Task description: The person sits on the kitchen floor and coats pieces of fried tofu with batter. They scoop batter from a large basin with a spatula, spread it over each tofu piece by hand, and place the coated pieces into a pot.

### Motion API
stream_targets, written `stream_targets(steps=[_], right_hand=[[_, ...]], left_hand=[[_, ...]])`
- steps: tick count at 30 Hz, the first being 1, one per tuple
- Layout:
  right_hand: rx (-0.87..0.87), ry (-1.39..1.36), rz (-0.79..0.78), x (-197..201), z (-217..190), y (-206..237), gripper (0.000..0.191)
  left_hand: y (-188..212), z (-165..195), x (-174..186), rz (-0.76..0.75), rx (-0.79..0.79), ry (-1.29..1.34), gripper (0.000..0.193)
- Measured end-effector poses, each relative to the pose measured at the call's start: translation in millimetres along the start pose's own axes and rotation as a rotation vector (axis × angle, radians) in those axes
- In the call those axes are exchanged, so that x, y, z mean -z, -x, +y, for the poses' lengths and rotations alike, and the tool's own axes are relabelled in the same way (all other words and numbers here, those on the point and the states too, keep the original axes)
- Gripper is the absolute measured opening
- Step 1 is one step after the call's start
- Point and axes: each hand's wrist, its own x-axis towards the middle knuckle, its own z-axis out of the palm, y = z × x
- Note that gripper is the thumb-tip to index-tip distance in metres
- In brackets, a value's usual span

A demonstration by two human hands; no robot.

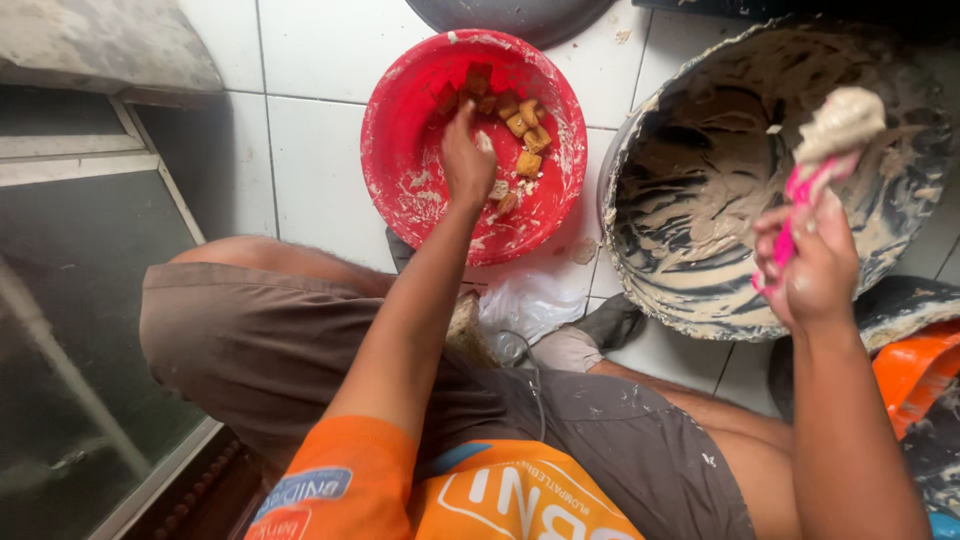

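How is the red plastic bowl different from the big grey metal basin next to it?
The red plastic bowl is smaller and holds browned cubes; the grey metal basin is larger and smeared with pale batter. The left hand reaches into the bowl. Both are round and sit on white tiles.

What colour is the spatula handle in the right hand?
Bright pink spatula handle, gripped by the right hand; head view.

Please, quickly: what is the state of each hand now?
Left hand: reaching into the red bowl, on the browned cubes; grip cannot be told.
Right hand: closed around a pink spatula coated in batter.
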Motion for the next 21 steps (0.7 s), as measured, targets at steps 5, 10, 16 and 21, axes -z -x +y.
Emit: stream_targets(steps=[5,10,16,21], right_hand=[[-0.146,-0.037,0.205,7,-6,71,0.008],[-0.141,-0.252,0.220,2,-2,110,0.013],[-0.107,-0.196,0.269,-15,-2,120,0.009],[0.064,-0.089,0.334,-30,-4,138,0.025]], left_hand=[[-58,5,2,0.038,-0.044,-0.089,0.054],[-59,22,1,-0.087,0.115,-0.204,0.024],[21,72,-10,0.014,-0.132,0.148,0.023],[146,147,-33,-0.492,-0.354,0.528,0.033]])
